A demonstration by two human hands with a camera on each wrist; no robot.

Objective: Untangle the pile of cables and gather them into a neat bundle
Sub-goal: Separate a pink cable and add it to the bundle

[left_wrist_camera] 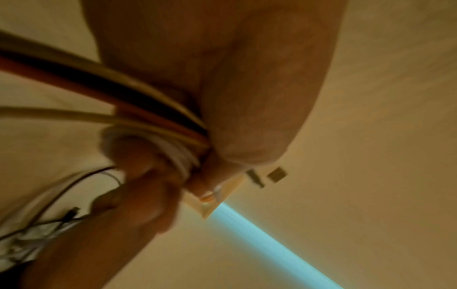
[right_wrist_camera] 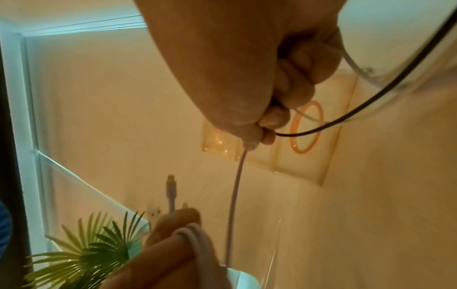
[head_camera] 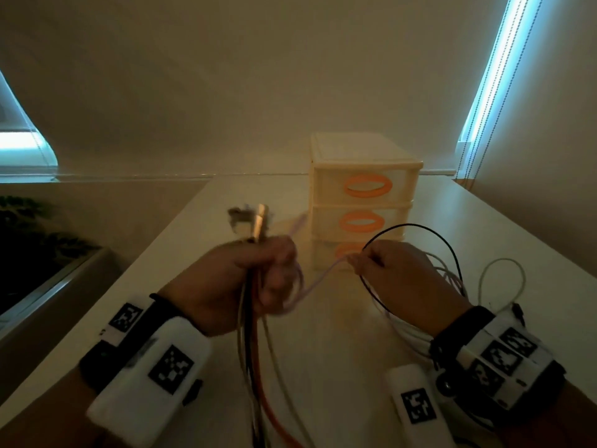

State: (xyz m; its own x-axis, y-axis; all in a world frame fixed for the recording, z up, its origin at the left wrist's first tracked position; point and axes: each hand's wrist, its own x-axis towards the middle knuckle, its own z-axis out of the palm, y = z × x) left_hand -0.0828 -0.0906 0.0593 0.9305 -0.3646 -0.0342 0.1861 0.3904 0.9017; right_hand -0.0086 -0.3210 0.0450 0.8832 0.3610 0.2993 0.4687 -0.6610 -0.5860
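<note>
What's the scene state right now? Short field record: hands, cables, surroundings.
left hand: grips an upright bundle of black, orange and pale cables, plug ends sticking out above the fist
right hand: fingers pinch the pale lilac cable together with a thin black cable loop
link: lilac cable runs between the hands and loops round the left fingers
loose cables: pale loops lie on the white table, right of the right hand
background: cream plastic drawer unit with orange oval handles
</note>
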